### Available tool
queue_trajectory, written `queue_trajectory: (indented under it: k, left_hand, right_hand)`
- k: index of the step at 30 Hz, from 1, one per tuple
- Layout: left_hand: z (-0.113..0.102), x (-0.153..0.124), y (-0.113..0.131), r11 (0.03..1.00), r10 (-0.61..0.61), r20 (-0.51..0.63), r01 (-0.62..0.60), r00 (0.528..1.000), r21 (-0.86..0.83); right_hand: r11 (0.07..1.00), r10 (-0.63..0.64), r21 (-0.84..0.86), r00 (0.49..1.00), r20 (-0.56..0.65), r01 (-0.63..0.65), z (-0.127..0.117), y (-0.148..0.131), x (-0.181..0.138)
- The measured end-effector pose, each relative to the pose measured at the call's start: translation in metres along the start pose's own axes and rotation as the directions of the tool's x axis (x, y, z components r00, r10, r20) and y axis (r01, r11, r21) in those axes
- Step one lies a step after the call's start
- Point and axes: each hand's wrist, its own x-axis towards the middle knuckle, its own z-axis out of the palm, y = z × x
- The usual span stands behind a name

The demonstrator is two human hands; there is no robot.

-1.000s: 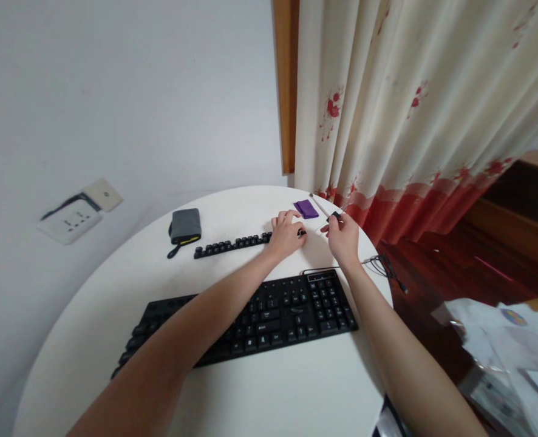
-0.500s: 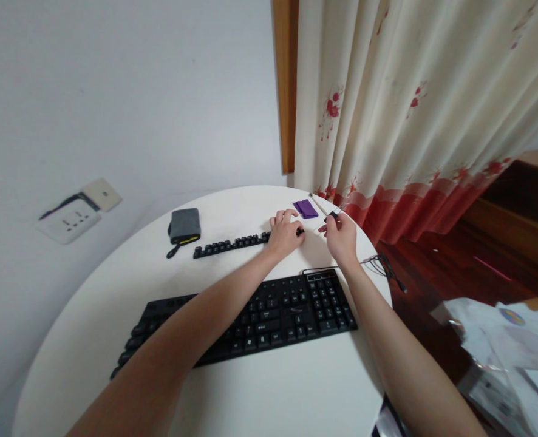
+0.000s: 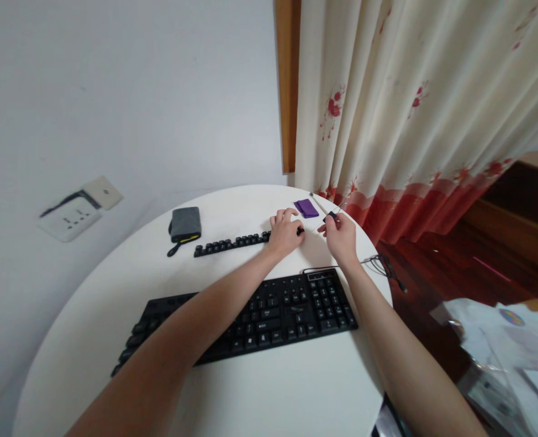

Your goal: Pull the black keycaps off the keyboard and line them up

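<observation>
On a round white table [image 3: 260, 388] lies a black keyboard [image 3: 269, 318], and behind it a row of loose black keycaps [image 3: 230, 244]. My left hand [image 3: 285, 233] rests curled over the right end of that row, fingers bent down on the keycaps. My right hand [image 3: 342, 237] is just to the right, pinching a small black keycap [image 3: 330, 216] between thumb and fingers above the table. A thin white stick [image 3: 320, 204] lies just behind my right hand.
A purple cloth [image 3: 306, 208] lies at the table's back edge, a grey pouch [image 3: 185, 224] at the back left. The keyboard cable [image 3: 381, 267] hangs off the right edge. A flowered curtain [image 3: 410, 115] hangs behind; papers [image 3: 510, 352] lie low right.
My right hand with the small black keycap has drifted slightly left, toward the left hand. The left hand stays on the keycap row.
</observation>
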Motion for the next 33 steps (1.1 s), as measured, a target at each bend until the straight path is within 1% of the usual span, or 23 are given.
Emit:
queue_trajectory:
  k: [3, 6, 9, 12, 14, 16, 19, 22, 25, 28, 31, 33]
  left_hand:
    - [0.000, 0.000, 0.001, 1.000, -0.003, -0.002, 0.003, 1.000, -0.001]
    - [-0.002, 0.000, 0.003, 1.000, -0.012, -0.027, 0.011, 1.000, -0.023]
    - [-0.008, 0.005, 0.003, 0.995, -0.069, -0.103, 0.062, 0.992, -0.073]
    - [-0.018, 0.013, -0.002, 0.980, -0.156, -0.220, 0.123, 0.963, -0.155]
    - [-0.024, 0.018, -0.008, 0.968, -0.175, -0.278, 0.113, 0.944, -0.223]
    - [-0.028, 0.020, -0.015, 0.954, -0.165, -0.292, 0.078, 0.942, -0.288]
    - [-0.029, 0.019, -0.021, 0.937, -0.130, -0.252, 0.036, 0.959, -0.347]
    - [-0.026, 0.015, -0.021, 0.932, -0.046, -0.191, -0.026, 0.981, -0.362]
    - [-0.021, 0.012, -0.017, 0.920, 0.094, -0.136, -0.138, 0.986, -0.367]
    - [-0.017, 0.009, -0.014, 0.882, 0.227, -0.098, -0.248, 0.969, -0.400]
    - [-0.015, 0.007, -0.011, 0.856, 0.269, -0.049, -0.262, 0.962, -0.446]
    - [-0.014, 0.006, -0.010, 0.852, 0.271, -0.011, -0.245, 0.962, -0.462]
  right_hand:
    - [1.000, -0.002, 0.009, 1.000, 0.007, 0.002, 0.000, 0.000, 0.000]
    - [1.000, -0.001, 0.023, 1.000, -0.005, 0.001, 0.000, -0.002, 0.000]
    - [0.999, -0.012, 0.050, 1.000, -0.021, 0.013, -0.001, -0.004, 0.000]
    - [0.998, -0.047, 0.047, 0.999, -0.022, 0.048, -0.004, -0.008, 0.001]
    - [0.997, -0.067, 0.045, 0.998, -0.002, 0.067, -0.006, -0.011, 0.001]
    - [0.994, -0.085, 0.077, 0.996, 0.034, 0.082, -0.008, -0.014, 0.000]
    - [0.985, -0.124, 0.132, 0.986, 0.110, 0.109, -0.011, -0.020, -0.002]
    - [0.986, -0.141, 0.118, 0.963, 0.230, 0.116, -0.017, -0.030, -0.007]
    - [0.988, -0.150, 0.087, 0.922, 0.357, 0.127, -0.027, -0.046, -0.015]
    - [0.982, -0.174, 0.018, 0.862, 0.476, 0.188, -0.041, -0.060, -0.029]
    - [0.974, -0.153, -0.051, 0.812, 0.563, 0.219, -0.054, -0.063, -0.046]
    - [0.975, -0.129, -0.072, 0.793, 0.595, 0.212, -0.060, -0.057, -0.056]
